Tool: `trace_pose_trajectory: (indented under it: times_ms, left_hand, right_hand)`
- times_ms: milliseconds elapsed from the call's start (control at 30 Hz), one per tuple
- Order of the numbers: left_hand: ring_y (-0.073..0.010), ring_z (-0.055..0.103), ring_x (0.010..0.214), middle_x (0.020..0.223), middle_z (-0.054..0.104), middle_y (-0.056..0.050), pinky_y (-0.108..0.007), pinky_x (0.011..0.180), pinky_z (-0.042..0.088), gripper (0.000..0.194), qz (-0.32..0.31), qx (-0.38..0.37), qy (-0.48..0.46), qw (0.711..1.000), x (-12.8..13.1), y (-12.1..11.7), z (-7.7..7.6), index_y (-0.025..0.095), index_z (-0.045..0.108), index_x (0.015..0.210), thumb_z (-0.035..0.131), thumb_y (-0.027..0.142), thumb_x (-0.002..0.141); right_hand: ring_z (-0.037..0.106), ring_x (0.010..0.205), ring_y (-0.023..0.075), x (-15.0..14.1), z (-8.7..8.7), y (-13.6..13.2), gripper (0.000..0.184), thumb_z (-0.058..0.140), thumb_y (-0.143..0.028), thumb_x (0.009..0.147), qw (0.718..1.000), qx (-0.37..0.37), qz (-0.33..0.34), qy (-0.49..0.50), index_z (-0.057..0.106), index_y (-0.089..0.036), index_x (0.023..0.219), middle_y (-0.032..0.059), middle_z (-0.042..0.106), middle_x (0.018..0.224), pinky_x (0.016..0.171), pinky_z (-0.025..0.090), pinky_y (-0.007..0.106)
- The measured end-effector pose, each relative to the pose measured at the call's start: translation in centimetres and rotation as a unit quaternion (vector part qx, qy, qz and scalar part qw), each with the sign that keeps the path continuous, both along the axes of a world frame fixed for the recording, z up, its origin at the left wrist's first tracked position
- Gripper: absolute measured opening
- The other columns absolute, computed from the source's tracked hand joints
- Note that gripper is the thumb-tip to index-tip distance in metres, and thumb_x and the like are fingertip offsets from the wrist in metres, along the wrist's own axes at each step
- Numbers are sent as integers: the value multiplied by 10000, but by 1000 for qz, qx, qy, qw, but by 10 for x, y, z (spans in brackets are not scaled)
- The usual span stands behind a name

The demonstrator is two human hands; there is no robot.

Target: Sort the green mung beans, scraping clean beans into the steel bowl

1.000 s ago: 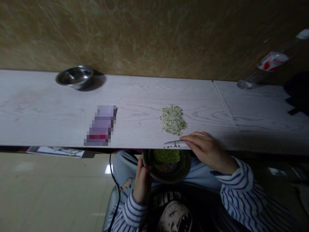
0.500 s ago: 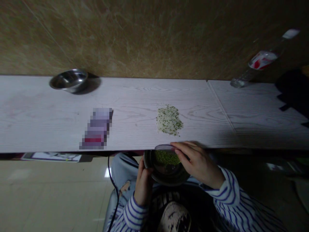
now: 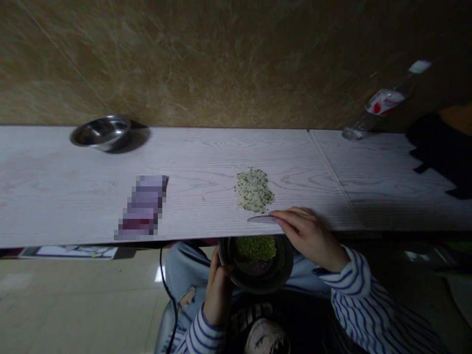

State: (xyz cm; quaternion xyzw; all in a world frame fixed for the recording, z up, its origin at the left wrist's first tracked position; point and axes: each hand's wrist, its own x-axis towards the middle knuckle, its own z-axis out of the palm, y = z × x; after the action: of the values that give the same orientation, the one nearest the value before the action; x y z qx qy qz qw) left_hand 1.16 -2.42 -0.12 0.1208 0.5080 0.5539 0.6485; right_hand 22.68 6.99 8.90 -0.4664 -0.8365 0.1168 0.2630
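A round stainless-steel bowl (image 3: 114,141) stands at the rear left of the pale wood-grain bench (image 3: 199,162), near the brown marbled wall (image 3: 206,64); a flat purplish rectangular item (image 3: 143,200), pixelated beyond identification, lies nearer the front edge. At the rear right stands a clear plastic bottle (image 3: 384,102) with red-and-white label and white cap, near a dark, jagged-edged object (image 3: 438,147) of undetermined kind. A black cable (image 3: 166,287) hangs below.

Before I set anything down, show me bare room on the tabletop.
Free: between the pixelated item and the grain pile; also right of the pile, up to the bottle. Crowded: near side of the pile, where the right hand holds a thin tool.
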Motion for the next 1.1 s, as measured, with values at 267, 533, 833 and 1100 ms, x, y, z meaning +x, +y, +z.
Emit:
trace_pose_trajectory:
  times_ms: [267,533,833,1100]
  left_hand:
    - [-366,508,1346,1315,683,-103,-490,1069,445,579,9,6,26,1000,-8,-3,-10,262,634,1335,669,341,763]
    - [-356,471,1387,1317,685,-97,-489,1103,420,548,4,20,52,998,-11,-2,-16,274,651,1326,655,344,783]
    - [-354,485,1369,1328,675,-92,-468,1077,447,522,-7,19,62,998,-8,-2,-16,273,667,1296,656,347,780]
    - [-356,520,1330,1347,662,-91,-466,1031,479,543,-6,2,22,1000,-7,0,-10,273,637,1322,652,342,783]
  right_hand:
    - [733,886,207,-14,-14,45,293,500,-146,960,999,17,-27,19,729,-223,1126,58,795,984,818,584,380]
    - [741,948,217,-4,-1,56,278,524,-176,952,996,38,-59,49,737,-227,1124,69,795,1046,864,591,376]
    - [760,955,246,26,-19,55,287,530,-235,931,985,27,-156,71,742,-196,1121,99,797,1072,841,622,399]
    - [768,952,260,35,-21,43,295,534,-256,931,981,4,-181,69,747,-175,1118,115,798,1066,826,631,398]
